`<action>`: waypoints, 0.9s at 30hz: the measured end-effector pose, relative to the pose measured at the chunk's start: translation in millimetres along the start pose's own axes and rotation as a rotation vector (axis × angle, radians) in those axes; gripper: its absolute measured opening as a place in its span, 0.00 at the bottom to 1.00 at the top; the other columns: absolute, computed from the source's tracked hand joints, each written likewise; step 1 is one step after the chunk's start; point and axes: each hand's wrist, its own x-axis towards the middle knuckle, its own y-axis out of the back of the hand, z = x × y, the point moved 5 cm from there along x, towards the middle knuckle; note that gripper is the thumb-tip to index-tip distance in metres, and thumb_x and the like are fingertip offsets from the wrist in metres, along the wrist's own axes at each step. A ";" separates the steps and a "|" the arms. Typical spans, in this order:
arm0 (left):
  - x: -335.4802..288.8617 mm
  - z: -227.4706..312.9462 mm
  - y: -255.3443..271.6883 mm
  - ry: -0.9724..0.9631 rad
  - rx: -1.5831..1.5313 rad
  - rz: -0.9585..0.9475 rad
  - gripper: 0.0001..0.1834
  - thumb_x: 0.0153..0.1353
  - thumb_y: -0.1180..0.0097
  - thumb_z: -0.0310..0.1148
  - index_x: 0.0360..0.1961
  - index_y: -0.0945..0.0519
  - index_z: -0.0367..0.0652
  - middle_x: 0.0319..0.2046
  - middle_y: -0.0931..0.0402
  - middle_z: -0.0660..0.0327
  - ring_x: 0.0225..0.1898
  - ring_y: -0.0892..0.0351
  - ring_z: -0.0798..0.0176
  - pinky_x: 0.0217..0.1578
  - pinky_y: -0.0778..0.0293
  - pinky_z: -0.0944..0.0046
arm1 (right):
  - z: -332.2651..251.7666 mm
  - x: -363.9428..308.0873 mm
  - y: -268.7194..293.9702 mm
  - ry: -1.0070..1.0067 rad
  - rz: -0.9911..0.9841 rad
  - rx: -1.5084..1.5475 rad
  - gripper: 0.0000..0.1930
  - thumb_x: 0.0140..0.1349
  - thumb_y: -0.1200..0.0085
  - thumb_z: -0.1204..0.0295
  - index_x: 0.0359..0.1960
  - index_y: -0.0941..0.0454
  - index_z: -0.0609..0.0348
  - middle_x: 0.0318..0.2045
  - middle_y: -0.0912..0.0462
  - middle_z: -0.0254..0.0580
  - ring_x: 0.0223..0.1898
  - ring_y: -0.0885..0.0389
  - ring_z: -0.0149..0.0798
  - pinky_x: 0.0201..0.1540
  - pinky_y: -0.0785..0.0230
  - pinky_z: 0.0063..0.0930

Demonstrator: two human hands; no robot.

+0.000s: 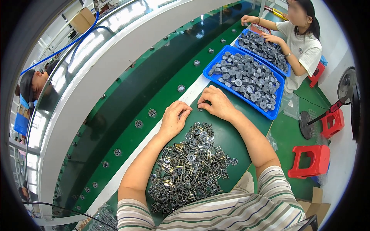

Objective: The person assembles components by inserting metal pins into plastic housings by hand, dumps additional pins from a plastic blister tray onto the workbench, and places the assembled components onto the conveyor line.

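Note:
My left hand (174, 118) is closed at the table's edge beside the belt, thumb and fingers pressed together. What it holds, if anything, is hidden. To its right, my right hand (218, 103) is pinched on a small grey round part (200, 109), mostly covered by the fingertips. Right below both hands lies a heap of small metal parts with pins (189, 169), silvery and brass-coloured, spread over the green tabletop (246, 134). Beyond my right hand stands a blue tray (246, 101) full of grey round caps (249, 79).
A green conveyor belt (162, 98) runs along my left, carrying spaced small parts (181, 88). A second blue tray (287, 71) of grey pieces stands farther off, where a co-worker (304, 46) reaches in. Red stools (310, 161) and a fan (347, 86) stand at right.

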 end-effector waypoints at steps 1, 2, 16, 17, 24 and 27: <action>0.0 -2.2 -0.1 0.075 -0.071 0.001 0.06 0.66 0.35 0.27 0.43 0.15 0.41 0.46 0.19 0.58 0.47 0.19 0.56 0.47 0.25 0.58 | 5.1 2.3 -5.6 -0.009 -0.025 0.042 0.07 0.60 0.31 0.67 0.33 0.14 0.55 0.37 0.16 0.37 0.47 0.21 0.44 0.53 0.30 0.41; 2.1 -2.9 2.0 0.073 -0.067 0.005 0.06 0.66 0.35 0.27 0.43 0.15 0.41 0.46 0.19 0.58 0.47 0.19 0.56 0.47 0.25 0.58 | 7.0 3.2 -8.7 -0.004 -0.023 0.042 0.07 0.60 0.31 0.67 0.33 0.14 0.55 0.37 0.16 0.37 0.47 0.21 0.44 0.53 0.30 0.41; 63.4 -38.8 35.8 0.100 0.594 0.119 0.15 0.51 0.23 0.42 0.36 0.10 0.46 0.41 0.19 0.60 0.52 0.22 0.53 0.53 0.32 0.48 | 9.5 2.4 -16.3 -0.053 -0.059 0.149 0.06 0.61 0.32 0.64 0.33 0.13 0.51 0.37 0.16 0.35 0.49 0.21 0.41 0.57 0.35 0.40; 60.2 -34.9 35.7 0.095 0.593 0.113 0.15 0.51 0.23 0.42 0.36 0.10 0.46 0.41 0.19 0.60 0.52 0.22 0.53 0.53 0.32 0.48 | 10.6 1.8 -15.0 -0.036 -0.038 0.139 0.07 0.61 0.32 0.65 0.34 0.13 0.53 0.36 0.15 0.35 0.46 0.20 0.40 0.54 0.33 0.39; -3.4 1.5 17.7 0.024 0.275 -0.113 0.17 0.50 0.22 0.39 0.40 0.12 0.48 0.43 0.19 0.63 0.51 0.22 0.57 0.54 0.32 0.55 | 7.7 6.5 -12.2 -0.178 0.015 0.527 0.07 0.61 0.28 0.70 0.36 0.10 0.60 0.32 0.15 0.40 0.32 0.19 0.33 0.37 0.26 0.31; -8.2 0.5 12.3 0.013 0.263 -0.062 0.17 0.51 0.23 0.39 0.41 0.13 0.49 0.43 0.21 0.65 0.50 0.23 0.57 0.53 0.34 0.55 | -0.3 5.5 -21.6 -0.143 -0.070 0.500 0.08 0.62 0.28 0.67 0.36 0.10 0.58 0.34 0.13 0.37 0.39 0.19 0.34 0.44 0.26 0.33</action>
